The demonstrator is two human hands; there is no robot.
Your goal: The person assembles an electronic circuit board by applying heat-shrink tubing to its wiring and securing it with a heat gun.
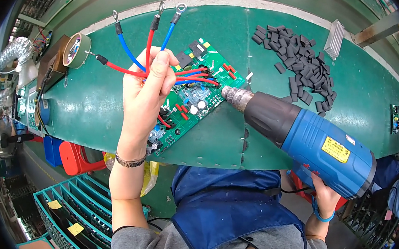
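The red and blue wires (151, 43) fan out at upper centre, pinched in my left fingers (159, 66), which hide their middles and part of the circuit board (196, 96) mid-frame. My right fingers (317, 183), mostly hidden, wrap the heat gun (324, 143), lower right.

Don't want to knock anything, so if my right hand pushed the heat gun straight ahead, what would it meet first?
Probably the red wires at the circuit board, just past the nozzle of the heat gun in your right hand; depth is hard to judge.
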